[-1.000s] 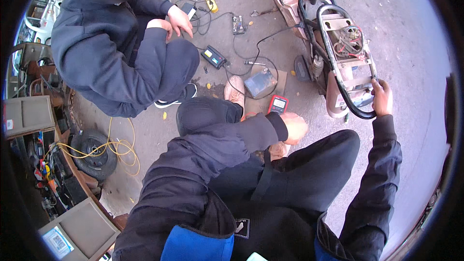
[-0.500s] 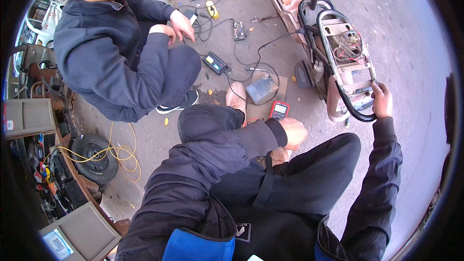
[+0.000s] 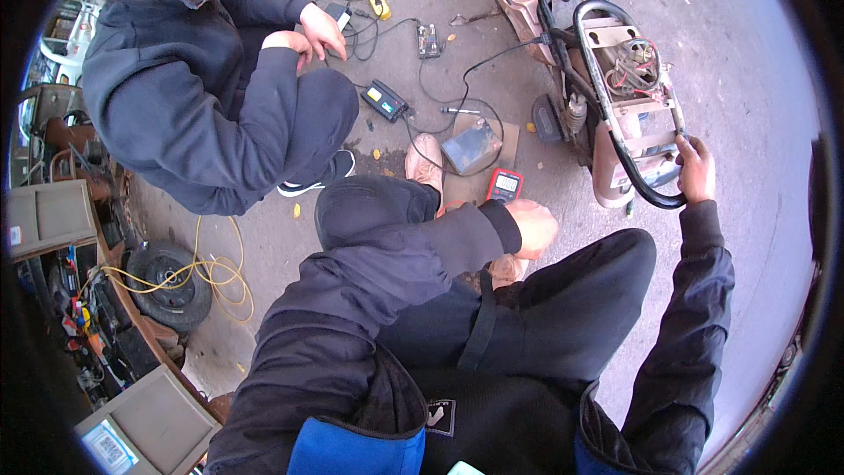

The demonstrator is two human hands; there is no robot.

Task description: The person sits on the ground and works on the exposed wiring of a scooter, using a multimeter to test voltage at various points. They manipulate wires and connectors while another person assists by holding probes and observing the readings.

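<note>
A red multimeter (image 3: 505, 185) with a lit grey display faces up from the far side of my left hand (image 3: 533, 229). This hand is closed round its lower part, though most of the fingers are hidden. My left forearm lies across my bent knee. To the right, my right hand (image 3: 696, 169) grips the lower end of the black tube rail (image 3: 626, 158) on a worn two-wheeler frame (image 3: 646, 136). Bundled wires (image 3: 635, 69) show inside that rail. Just beyond the meter, a dark box-shaped battery (image 3: 472, 145) lies on cardboard (image 3: 507, 142).
A person in dark clothes (image 3: 193, 114) squats at the left, hands on a knee. Black cables (image 3: 479, 66) run over the ground between a black charger box (image 3: 384, 100) and the two-wheeler. A tyre (image 3: 170, 286), yellow cord (image 3: 230, 280) and grey bins (image 3: 149, 422) stand left.
The whole view has shifted slightly, so things sit a little higher in the picture. Both my hands keep their places on the multimeter and the rail.
</note>
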